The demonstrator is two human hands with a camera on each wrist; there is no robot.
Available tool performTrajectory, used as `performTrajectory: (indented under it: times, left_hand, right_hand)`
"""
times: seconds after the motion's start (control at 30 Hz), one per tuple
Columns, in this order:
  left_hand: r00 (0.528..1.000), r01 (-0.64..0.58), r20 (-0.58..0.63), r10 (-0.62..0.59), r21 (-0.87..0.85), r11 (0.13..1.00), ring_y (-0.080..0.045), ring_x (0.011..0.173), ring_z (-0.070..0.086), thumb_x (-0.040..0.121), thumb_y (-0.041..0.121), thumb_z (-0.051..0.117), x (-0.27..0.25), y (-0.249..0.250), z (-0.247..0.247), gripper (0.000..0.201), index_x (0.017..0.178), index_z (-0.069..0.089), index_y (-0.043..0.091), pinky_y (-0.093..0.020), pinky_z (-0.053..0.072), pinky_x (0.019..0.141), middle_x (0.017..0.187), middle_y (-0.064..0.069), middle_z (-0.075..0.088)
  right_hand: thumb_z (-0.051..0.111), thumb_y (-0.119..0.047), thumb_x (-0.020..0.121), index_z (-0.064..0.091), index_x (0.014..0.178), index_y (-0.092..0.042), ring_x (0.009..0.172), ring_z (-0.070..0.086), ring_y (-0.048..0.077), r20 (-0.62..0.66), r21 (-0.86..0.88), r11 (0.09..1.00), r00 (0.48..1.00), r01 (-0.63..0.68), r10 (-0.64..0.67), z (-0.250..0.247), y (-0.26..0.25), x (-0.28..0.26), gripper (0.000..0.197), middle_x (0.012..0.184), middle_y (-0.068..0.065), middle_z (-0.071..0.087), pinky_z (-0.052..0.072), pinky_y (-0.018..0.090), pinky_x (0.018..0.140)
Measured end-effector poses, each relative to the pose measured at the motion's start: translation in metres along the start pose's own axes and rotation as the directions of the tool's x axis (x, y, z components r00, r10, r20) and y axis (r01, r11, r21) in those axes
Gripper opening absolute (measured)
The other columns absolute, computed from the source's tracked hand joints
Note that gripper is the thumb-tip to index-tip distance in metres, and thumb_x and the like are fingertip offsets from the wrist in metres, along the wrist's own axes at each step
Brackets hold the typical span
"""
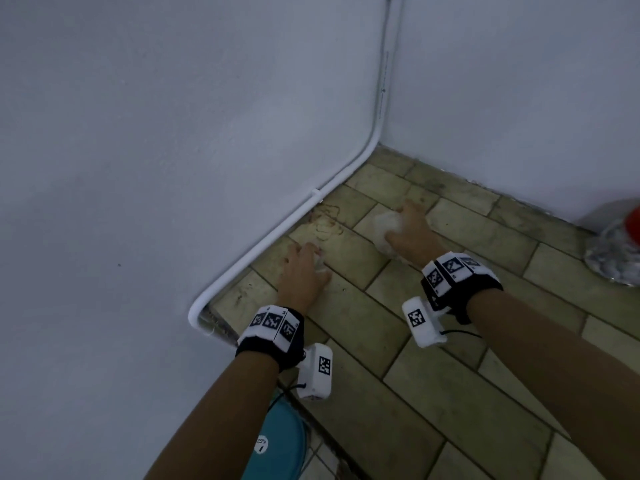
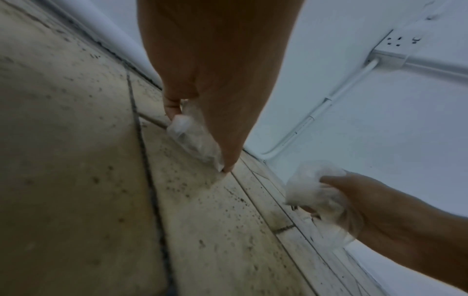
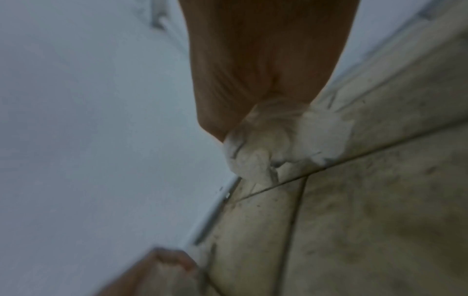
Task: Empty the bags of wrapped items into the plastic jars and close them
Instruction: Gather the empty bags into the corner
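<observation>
My right hand (image 1: 398, 221) grips a crumpled white plastic bag (image 1: 382, 225) low over the tiled floor near the wall corner. The right wrist view shows that bag (image 3: 324, 132) bunched under my curled fingers (image 3: 228, 112), blurred. Nearer the left wall, my left hand (image 1: 311, 261) pinches a small clear-wrapped item (image 1: 320, 265) against the floor. In the left wrist view this item (image 2: 187, 130) sits between my thumb and fingers, with the right hand (image 2: 367, 204) and its bag (image 2: 314, 190) beyond. What the bag contains is hidden.
A clear shiny plastic container with a red top (image 1: 620, 251) stands at the right edge, partly cut off. White pipe trunking (image 1: 277, 233) runs along the left wall's base. A teal round object (image 1: 277, 441) lies below my left forearm. Beige floor tiles (image 1: 450, 393) spread between the arms.
</observation>
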State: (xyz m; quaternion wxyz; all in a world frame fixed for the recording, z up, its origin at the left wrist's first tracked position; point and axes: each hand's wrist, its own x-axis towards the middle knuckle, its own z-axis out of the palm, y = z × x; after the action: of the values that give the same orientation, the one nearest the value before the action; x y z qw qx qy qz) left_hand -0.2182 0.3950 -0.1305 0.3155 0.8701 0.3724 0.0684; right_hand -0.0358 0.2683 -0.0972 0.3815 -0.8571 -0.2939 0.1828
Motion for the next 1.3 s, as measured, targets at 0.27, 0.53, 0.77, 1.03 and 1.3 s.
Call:
performTrajectory:
  times: [0.27, 0.53, 0.77, 1.03, 1.3]
  left_hand:
    - [1.000, 0.001, 0.010, 0.000, -0.052, 0.999, -0.030, 0.120, 0.041, 0.084, 0.024, 0.067, 0.004, -0.012, -0.002, 0.046, 0.126, 0.050, 0.018, -0.034, 0.038, 0.093, 0.131, -0.011, 0.040]
    - [0.999, 0.008, 0.032, -0.007, -0.018, 1.000, -0.030, 0.118, 0.039, 0.077, 0.031, 0.066, 0.002, -0.011, 0.002, 0.052, 0.124, 0.048, 0.018, -0.036, 0.038, 0.091, 0.126, -0.010, 0.041]
    - [0.977, -0.055, 0.210, 0.031, 0.112, 0.992, -0.032, 0.128, 0.030, 0.077, 0.038, 0.074, -0.005, -0.008, -0.015, 0.075, 0.138, 0.034, 0.021, -0.045, 0.036, 0.102, 0.137, -0.012, 0.030]
    - [0.981, -0.006, 0.195, -0.005, 0.059, 0.998, -0.032, 0.083, 0.061, 0.076, 0.035, 0.066, -0.016, -0.014, -0.024, 0.030, 0.088, 0.059, 0.008, -0.038, 0.049, 0.066, 0.102, -0.019, 0.062]
    - [0.997, -0.026, -0.078, 0.026, -0.004, 1.000, -0.035, 0.116, 0.049, 0.097, 0.021, 0.053, -0.068, -0.023, -0.051, 0.041, 0.129, 0.045, -0.003, -0.035, 0.038, 0.091, 0.124, -0.025, 0.048]
  right_hand:
    - [0.041, 0.010, 0.087, 0.065, 0.088, -0.025, 0.084, 0.050, -0.005, -0.170, 0.232, 0.971, 0.985, 0.057, -0.017, 0.003, 0.034, -0.006, 0.042, 0.097, -0.007, 0.060, 0.037, 0.006, 0.073]
    - [0.038, -0.062, 0.085, 0.027, 0.144, -0.017, 0.142, 0.008, 0.024, 0.065, -0.384, 0.922, 0.997, 0.057, -0.035, -0.011, 0.055, -0.048, 0.075, 0.157, -0.008, 0.006, 0.015, 0.051, 0.115]
    - [0.035, -0.079, 0.068, 0.029, 0.139, -0.019, 0.132, 0.030, 0.031, 0.207, -0.556, 0.828, 0.977, 0.076, 0.050, 0.000, 0.065, -0.033, 0.093, 0.146, 0.005, 0.031, 0.029, 0.046, 0.108]
    - [0.045, -0.031, 0.094, 0.049, 0.123, -0.014, 0.107, 0.053, 0.033, 0.265, -0.598, 0.762, 0.959, 0.247, -0.102, -0.014, 0.019, -0.046, 0.034, 0.119, 0.014, 0.051, 0.046, 0.037, 0.087]
    - [0.056, -0.018, 0.087, 0.051, 0.125, -0.004, 0.093, 0.060, 0.024, 0.248, -0.256, 0.878, 0.905, 0.405, -0.345, 0.015, -0.028, -0.103, 0.041, 0.116, 0.012, 0.059, 0.043, 0.022, 0.072]
